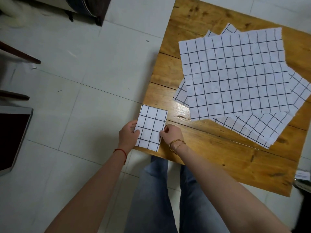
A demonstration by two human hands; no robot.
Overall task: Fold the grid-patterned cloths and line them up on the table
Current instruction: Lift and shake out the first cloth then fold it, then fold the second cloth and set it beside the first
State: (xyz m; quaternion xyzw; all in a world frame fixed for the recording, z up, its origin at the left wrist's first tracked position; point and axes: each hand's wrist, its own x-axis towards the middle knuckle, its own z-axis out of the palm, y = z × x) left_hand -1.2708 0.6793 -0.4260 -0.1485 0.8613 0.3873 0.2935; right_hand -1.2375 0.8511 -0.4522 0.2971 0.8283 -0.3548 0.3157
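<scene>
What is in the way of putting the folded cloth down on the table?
Nothing visible. The left hand and right hand hold the folded cloth at the table corner; bare wood lies beside it.

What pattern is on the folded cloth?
White with a black grid, on the folded cloth, head view.

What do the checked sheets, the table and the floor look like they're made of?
Folded cloth, held by the left hand and right hand: thin white fabric with dark grid lines; its crisp, stiff edges could pass for paper.
Unfolded cloths: same material, faintly creased.
Table: wooden planks, glossy varnish, knots visible.
Floor: pale glazed tiles with grout lines.
</scene>
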